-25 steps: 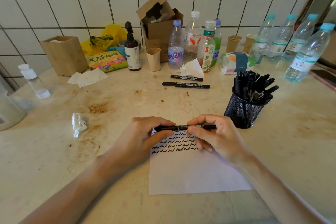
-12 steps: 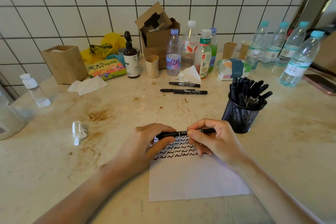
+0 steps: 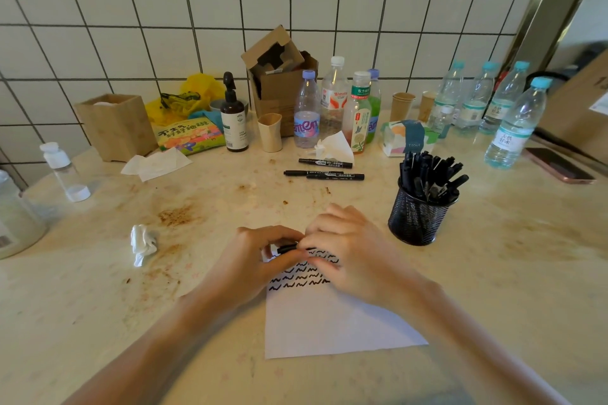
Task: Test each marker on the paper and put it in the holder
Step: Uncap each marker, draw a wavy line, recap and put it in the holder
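A short length of a black marker (image 3: 287, 248) shows between the two hands, held just above the top edge of the paper (image 3: 329, 322); the rest of its barrel is hidden under the fingers. The left hand (image 3: 253, 265) curls round the marker's left part, thumb and forefinger closed on it, and the right hand (image 3: 348, 256) closes its grip over the right part, its knuckles covering the barrel there. The two hands touch each other over the marker. The paper lies flat on the counter (image 3: 493, 289) beneath them, with rows of black squiggles across its upper part, partly covered by both hands. To the right of the right hand, near but apart, stands the black mesh holder (image 3: 418, 220), filled with black markers standing upright and leaning. Farther back on the counter lie three loose markers (image 3: 325, 171), roughly parallel, in front of a folded tissue (image 3: 335, 146). A crumpled tissue (image 3: 143, 243) lies left of the left hand. Along the tiled wall stand plastic bottles (image 3: 306, 112), a cardboard box (image 3: 279, 76), a dark pump bottle (image 3: 233, 118) and a wooden box (image 3: 115, 125).
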